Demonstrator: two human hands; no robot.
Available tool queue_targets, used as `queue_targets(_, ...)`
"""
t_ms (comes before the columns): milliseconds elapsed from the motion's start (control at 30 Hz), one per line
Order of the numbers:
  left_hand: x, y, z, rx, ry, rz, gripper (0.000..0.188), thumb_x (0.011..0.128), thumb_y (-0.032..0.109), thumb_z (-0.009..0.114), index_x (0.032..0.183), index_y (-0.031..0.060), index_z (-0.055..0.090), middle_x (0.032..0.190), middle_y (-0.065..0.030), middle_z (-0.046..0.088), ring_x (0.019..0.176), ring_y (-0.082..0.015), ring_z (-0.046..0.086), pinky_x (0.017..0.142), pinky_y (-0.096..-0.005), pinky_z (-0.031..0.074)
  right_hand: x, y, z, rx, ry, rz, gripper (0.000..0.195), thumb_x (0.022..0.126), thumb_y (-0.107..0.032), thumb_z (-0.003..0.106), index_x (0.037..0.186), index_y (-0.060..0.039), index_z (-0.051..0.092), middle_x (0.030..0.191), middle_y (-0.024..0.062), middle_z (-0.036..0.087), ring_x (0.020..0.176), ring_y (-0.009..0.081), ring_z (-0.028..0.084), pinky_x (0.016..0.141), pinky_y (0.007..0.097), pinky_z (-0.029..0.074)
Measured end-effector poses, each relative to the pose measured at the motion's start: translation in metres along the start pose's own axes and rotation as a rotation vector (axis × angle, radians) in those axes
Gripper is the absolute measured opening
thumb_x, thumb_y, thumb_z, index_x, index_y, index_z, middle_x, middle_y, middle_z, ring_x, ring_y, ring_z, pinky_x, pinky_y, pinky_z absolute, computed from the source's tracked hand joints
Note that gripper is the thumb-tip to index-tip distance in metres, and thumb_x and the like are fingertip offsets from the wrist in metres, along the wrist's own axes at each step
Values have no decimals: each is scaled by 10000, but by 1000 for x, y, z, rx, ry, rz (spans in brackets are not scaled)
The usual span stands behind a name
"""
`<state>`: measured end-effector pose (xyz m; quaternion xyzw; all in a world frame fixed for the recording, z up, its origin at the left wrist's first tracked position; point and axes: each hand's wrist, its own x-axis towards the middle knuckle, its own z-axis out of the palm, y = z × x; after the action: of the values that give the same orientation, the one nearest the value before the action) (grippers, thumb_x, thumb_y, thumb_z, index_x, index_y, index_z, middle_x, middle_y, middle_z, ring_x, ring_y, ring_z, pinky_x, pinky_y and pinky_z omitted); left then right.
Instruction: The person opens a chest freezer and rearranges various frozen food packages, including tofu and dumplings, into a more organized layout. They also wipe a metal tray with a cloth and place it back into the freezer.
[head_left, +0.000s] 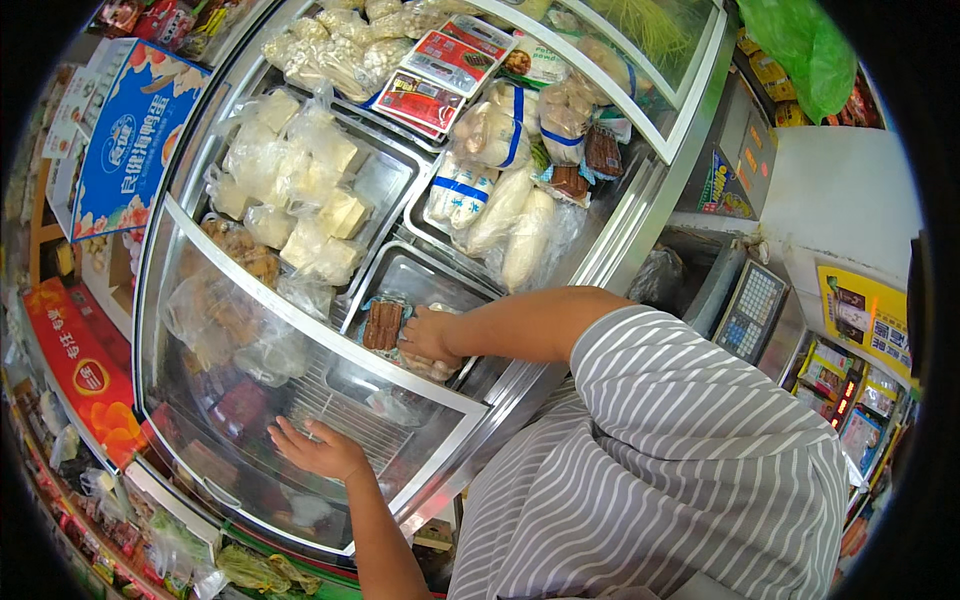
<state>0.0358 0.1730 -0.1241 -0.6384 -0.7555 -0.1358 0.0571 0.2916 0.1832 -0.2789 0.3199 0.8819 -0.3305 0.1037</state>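
Note:
My right hand (429, 339) reaches through the open part of a glass display chiller into a metal tray (420, 266). Its fingers rest against a packet of brown sticks (382, 325). Under the palm, a clear-wrapped pale item (435, 367) is partly covered. Whether the fingers grip anything is hidden. My left hand (321, 448) is over the glass cover (360, 495) at the chiller's near corner, fingers apart and holding nothing. Whether it touches the glass cannot be told.
Bagged tofu blocks (300, 180) fill a neighbouring tray. White wrapped rolls (510, 217) and bagged enoki mushrooms (330, 56) lie beyond. White-edged frames (330, 322) cross the chiller. A weighing scale (750, 307) stands at right; a green plastic bag (802, 52) hangs above.

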Motion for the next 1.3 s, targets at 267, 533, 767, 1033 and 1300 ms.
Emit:
queue_targets(267,-3,-5,1,17,-19,-14,512,1016,352,470,1400,19,530,1489,-246,436,1361,-417,423,1132,-538,292,-111,31,-147,635,321,533,877,574,-544,847,1253,-56,581,1175,204,635,1104,342,622,945,427,504)
queue_targets(533,0,-5,-1,34,-43,-10,513,993,310,496,1408,10,513,1504,-255,408,1361,-421,413,1139,-526,287,-188,115,-149,-7,646,884,1036,643,-460,880,1463,-49,398,1366,200,467,1245,393,478,1051,474,408)
queue_targets(767,-1,-7,-2,-6,-28,-26,503,941,228,558,1393,9,524,1490,-274,420,1369,-437,403,1121,-542,293,-106,40,-142,128,743,371,715,689,-87,737,1360,-31,496,1351,182,537,1231,394,505,1036,483,406)
queue_targets(1033,1,-3,0,-7,-14,-22,483,967,240,534,1382,-6,527,1484,-265,426,1358,-430,409,1123,-508,308,55,2,-71,-168,182,-88,374,881,-186,589,1230,-51,609,1238,110,578,1150,239,531,955,426,403)
queue_targets(1300,2,-3,0,-32,-20,-6,490,940,210,555,1381,-1,528,1476,-259,438,1354,-441,415,1127,-520,299,87,-30,22,131,595,-368,280,687,-293,774,805,-61,670,956,148,621,931,318,588,842,452,482)
